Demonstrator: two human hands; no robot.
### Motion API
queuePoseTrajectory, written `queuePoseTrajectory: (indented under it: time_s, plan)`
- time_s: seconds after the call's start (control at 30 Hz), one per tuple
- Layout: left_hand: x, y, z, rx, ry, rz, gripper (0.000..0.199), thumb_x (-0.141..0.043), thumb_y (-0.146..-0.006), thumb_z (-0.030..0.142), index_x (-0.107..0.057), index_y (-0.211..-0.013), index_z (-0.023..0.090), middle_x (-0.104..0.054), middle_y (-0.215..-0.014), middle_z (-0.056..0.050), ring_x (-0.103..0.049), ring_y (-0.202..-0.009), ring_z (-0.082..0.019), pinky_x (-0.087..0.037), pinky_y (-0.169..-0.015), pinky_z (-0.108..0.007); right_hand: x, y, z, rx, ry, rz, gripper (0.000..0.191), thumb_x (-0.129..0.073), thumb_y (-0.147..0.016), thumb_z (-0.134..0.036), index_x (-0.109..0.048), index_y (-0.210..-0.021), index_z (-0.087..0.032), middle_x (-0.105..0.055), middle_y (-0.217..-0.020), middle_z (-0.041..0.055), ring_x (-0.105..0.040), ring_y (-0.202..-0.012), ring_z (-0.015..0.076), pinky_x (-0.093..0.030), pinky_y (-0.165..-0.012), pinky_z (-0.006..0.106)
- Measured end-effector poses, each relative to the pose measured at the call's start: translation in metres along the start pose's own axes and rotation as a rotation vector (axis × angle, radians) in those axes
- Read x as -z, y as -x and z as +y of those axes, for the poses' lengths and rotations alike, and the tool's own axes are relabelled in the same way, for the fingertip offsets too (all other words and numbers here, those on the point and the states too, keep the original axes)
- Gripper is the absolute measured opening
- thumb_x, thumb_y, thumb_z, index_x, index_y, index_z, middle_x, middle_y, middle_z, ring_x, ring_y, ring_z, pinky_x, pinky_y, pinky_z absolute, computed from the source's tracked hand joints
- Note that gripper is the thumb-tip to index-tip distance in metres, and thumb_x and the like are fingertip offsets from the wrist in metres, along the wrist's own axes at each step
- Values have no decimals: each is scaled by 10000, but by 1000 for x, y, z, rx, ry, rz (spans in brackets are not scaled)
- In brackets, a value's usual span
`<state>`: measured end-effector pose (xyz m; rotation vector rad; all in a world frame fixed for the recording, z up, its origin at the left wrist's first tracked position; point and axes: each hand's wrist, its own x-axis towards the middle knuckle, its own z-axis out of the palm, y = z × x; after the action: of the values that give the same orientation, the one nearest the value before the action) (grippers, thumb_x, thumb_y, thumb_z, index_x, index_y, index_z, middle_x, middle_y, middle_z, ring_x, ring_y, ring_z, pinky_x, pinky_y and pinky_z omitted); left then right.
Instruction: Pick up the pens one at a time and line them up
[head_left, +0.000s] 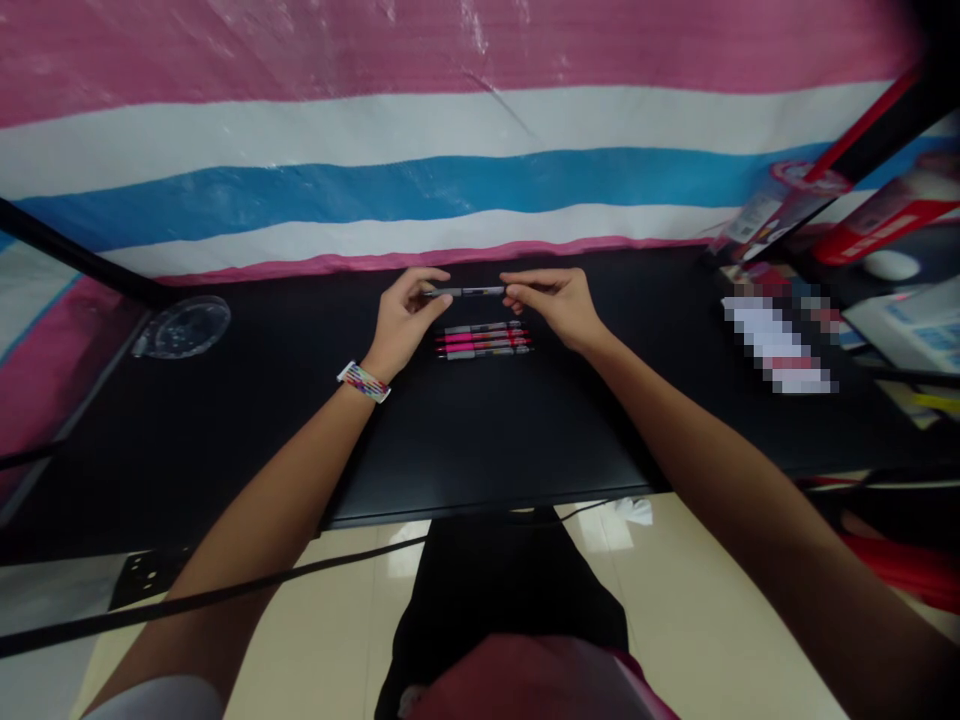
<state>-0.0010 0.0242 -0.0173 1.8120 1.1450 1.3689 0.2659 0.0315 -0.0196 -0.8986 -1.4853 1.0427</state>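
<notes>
Between my two hands a grey and black pen (480,292) lies level, just above or on the far part of the black table. My left hand (411,302) pinches its left end between thumb and fingers. At the other end, the thumb and fingers of my right hand (551,300) close on the pen's tip. Nearer to me, several pens (484,341) lie side by side in a row, with pink ones in the middle and grey and black ones at the outer sides. A colourful band circles my left wrist.
A clear plastic lid (184,328) lies at the left on the black table (495,440). At the right stand a clear cup with a pink rim (780,215) and a red container (885,215), beside a white mouse (891,265). A striped sheet (465,185) hangs behind the table.
</notes>
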Motion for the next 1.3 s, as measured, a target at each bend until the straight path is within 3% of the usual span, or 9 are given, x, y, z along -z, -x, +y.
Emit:
queuePoseTrajectory:
  time_s: [0.17, 0.27, 0.4, 0.57, 0.7, 0.83, 1.07, 1.23, 1.3]
  plan:
    - [0, 0, -2, 63, -44, -15, 523, -634, -1088, 650, -711, -794, 224, -692, -687, -26, -703, -705, -177, -589, -782, -349, 1, -5, 9, -47, -64, 9, 381, -976, -808, -566, -901, -992, -240, -839, -871, 56, -775, -799, 217, -701, -817, 427]
    - [1, -1, -5, 29, 18, -8, 322, -826, -982, 552, -744, -976, 240, -746, -808, -11, -729, -769, -173, -591, -800, -335, 2, -5, 10, -94, -104, 32, 388, -980, -810, -555, -897, -1000, -227, -836, -882, 61, -761, -796, 201, -690, -822, 409]
    - [3, -2, -10, 40, 36, -19, 446, -694, -1077, 563, -702, -798, 217, -683, -681, -14, -689, -683, -154, -565, -765, -321, 4, -5, 9, -160, -169, 32, 404, -1001, -781, -550, -900, -994, -222, -839, -897, 68, -765, -827, 201, -678, -844, 392]
    - [7, -4, -15, 50, 99, -40, 345, -917, -904, 510, -764, -1039, 233, -778, -834, -12, -754, -804, -182, -585, -812, -319, 3, -5, 8, -170, -204, 21, 413, -1029, -727, -492, -909, -1017, -223, -852, -917, 67, -773, -850, 213, -674, -861, 397]
    - [9, -6, -19, 62, 53, -19, 448, -710, -1063, 587, -737, -827, 206, -729, -728, -29, -715, -727, -157, -568, -793, -314, 3, -6, 10, -162, -226, 23, 371, -1016, -735, -464, -914, -1004, -230, -848, -897, 61, -761, -819, 207, -667, -849, 399]
    - [9, -8, -27, 38, 148, 20, 397, -922, -888, 531, -759, -1085, 228, -751, -800, 3, -757, -803, -167, -588, -833, -307, 4, -7, 12, -154, -261, 22, 329, -1011, -749, -427, -914, -991, -226, -846, -894, 63, -752, -823, 196, -651, -826, 378]
    - [11, -8, -29, 54, -1, 64, 511, -680, -1101, 544, -700, -707, 219, -661, -608, -11, -667, -651, -147, -581, -775, -322, 6, -8, 12, -164, -236, 41, 317, -974, -759, -410, -896, -1002, -223, -833, -899, 59, -749, -832, 198, -649, -842, 391]
    - [12, -9, -32, 38, 31, 122, 98, -852, -962, 328, -829, -939, 235, -842, -957, -40, -777, -916, -192, -628, -927, -356, 10, -11, 14, -150, -182, 112, 219, -909, -798, -361, -876, -979, -244, -812, -880, 47, -741, -817, 201, -648, -835, 403]
    - [13, -9, -34, 41, 32, 135, 87, -857, -939, 279, -859, -1020, 246, -864, -1062, -45, -795, -1000, -210, -633, -995, -383, 12, -12, 16, -129, -183, 147, 175, -882, -799, -322, -874, -958, -251, -805, -861, 40, -737, -805, 196, -638, -814, 390]
